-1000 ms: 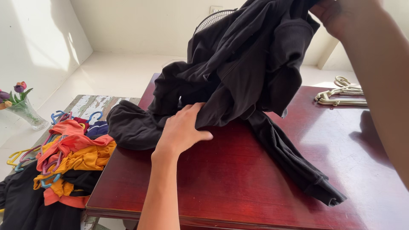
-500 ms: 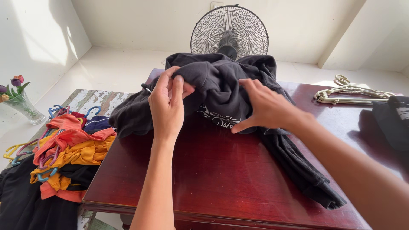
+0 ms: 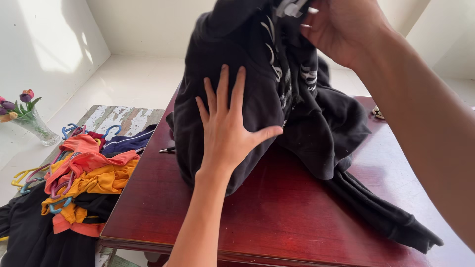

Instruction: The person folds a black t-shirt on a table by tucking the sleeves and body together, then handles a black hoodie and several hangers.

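Note:
A black sweatshirt (image 3: 316,118) with white print hangs bunched above the dark red table (image 3: 277,217), one sleeve trailing to the front right. My right hand (image 3: 346,27) grips the garment's top near a white tag and holds it up. My left hand (image 3: 230,126) lies flat against the front of the hanging cloth, fingers spread, holding nothing.
A heap of orange, yellow and black clothes (image 3: 84,178) with coloured hangers (image 3: 29,180) lies on a worn side table at the left. A glass vase of tulips (image 3: 24,116) stands on the floor beyond it. Pale hangers (image 3: 378,112) peek out at the table's far right.
My right hand has lifted the sweatshirt off the table, hiding the fan behind it. My left hand let go of its pinch and now presses flat on the cloth.

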